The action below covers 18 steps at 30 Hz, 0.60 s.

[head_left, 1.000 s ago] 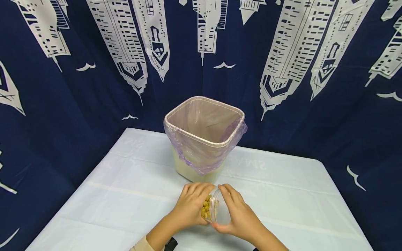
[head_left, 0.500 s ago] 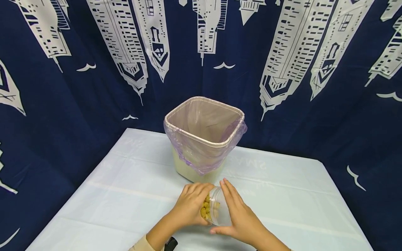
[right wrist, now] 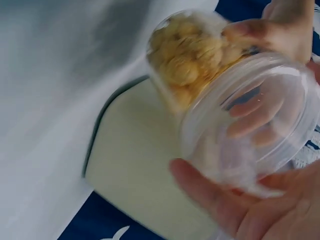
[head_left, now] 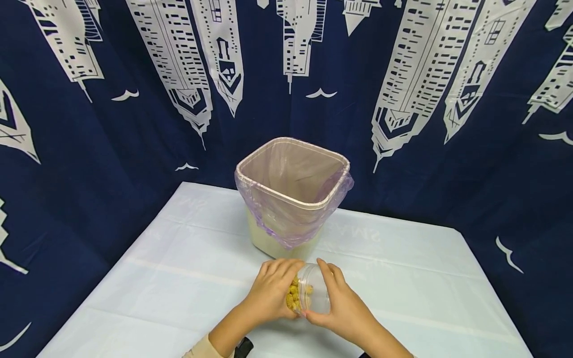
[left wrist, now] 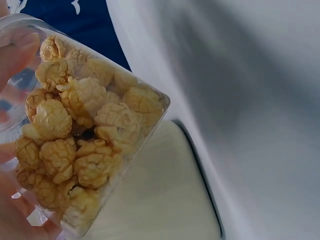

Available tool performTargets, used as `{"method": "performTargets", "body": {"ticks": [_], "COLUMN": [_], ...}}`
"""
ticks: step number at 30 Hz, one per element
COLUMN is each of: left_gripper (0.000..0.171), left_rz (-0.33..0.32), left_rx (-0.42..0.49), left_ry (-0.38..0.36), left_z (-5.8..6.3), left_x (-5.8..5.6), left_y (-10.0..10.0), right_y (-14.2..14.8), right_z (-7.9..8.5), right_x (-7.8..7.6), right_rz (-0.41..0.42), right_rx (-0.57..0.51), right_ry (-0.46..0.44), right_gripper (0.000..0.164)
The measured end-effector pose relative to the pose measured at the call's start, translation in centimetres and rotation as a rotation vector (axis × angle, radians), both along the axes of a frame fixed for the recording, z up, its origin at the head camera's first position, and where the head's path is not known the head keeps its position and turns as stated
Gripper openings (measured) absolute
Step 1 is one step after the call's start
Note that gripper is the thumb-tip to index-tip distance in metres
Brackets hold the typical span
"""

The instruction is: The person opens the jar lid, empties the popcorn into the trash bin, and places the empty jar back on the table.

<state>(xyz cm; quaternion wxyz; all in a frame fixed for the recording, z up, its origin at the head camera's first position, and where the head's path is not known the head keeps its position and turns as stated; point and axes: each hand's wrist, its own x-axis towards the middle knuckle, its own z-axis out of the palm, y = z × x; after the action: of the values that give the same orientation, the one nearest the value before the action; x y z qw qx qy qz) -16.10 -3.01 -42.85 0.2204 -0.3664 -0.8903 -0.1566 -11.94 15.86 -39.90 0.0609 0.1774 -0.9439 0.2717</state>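
A clear plastic jar (head_left: 293, 296) of golden popcorn lies tilted on its side above the table, its round lid end facing right. My left hand (head_left: 270, 293) grips the jar's body, fingers over the top and thumb beneath. Around the clear screw lid (head_left: 319, 293) my right hand (head_left: 346, 311) holds with thumb low and fingers high. The left wrist view shows popcorn (left wrist: 82, 120) packed toward the jar's base. In the right wrist view the lid end (right wrist: 250, 115) is see-through, with the left hand's fingers visible through it.
Behind the hands stands a cream bin (head_left: 264, 233) lined with a thin purple bag (head_left: 286, 226), its mouth open upward. A white cloth covers the table (head_left: 147, 283). A navy curtain (head_left: 286, 114) with white building prints hangs behind.
My right hand's fingers and thumb spread off the lid, then came back around it. The left hand kept its grip on the jar.
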Motion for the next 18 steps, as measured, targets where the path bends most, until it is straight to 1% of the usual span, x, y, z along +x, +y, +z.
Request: {"method": "performTargets", "body": {"ticks": [4,7,9,10,12,13,16,18], "left_gripper": [0.105,0.106,0.106,0.106,0.106,0.106,0.105,0.104], "left_rz": [0.004,0.001,0.001,0.001,0.003,0.003,0.002,0.003], "left_rx": [-0.027,-0.028,-0.022,-0.017,-0.012,-0.011,-0.005,-0.006], "left_ry": [-0.028,-0.058,-0.071,-0.074,-0.074,-0.073,-0.063,-0.049], "left_z": [0.1,0.2,0.2,0.2,0.1,0.1,0.0,-0.1], "left_x": [0.1,0.1,0.1,0.1,0.1,0.1,0.0,0.0], "left_y": [-0.1,-0.1,-0.1,-0.2,-0.1,-0.1,0.0,0.1], "right_y": [1.0,1.8,2.1,2.2,2.2,2.1,1.5,1.0], "right_z": [-0.4,-0.4,-0.4,-0.4,-0.3,-0.2,-0.1,0.0], "right_x": [-0.5,-0.8,-0.9,-0.9,-0.7,-0.6,-0.1,0.0], "right_rz": [0.174,0.285,0.342,0.357,0.35,0.326,0.172,0.052], "right_rx": [0.065,0.163,0.204,0.21,0.186,0.159,0.063,0.029], "right_ry": [0.146,0.241,0.271,0.269,0.228,0.194,0.052,-0.034], "right_gripper": [0.103,0.105,0.106,0.108,0.111,0.112,0.108,0.102]}}
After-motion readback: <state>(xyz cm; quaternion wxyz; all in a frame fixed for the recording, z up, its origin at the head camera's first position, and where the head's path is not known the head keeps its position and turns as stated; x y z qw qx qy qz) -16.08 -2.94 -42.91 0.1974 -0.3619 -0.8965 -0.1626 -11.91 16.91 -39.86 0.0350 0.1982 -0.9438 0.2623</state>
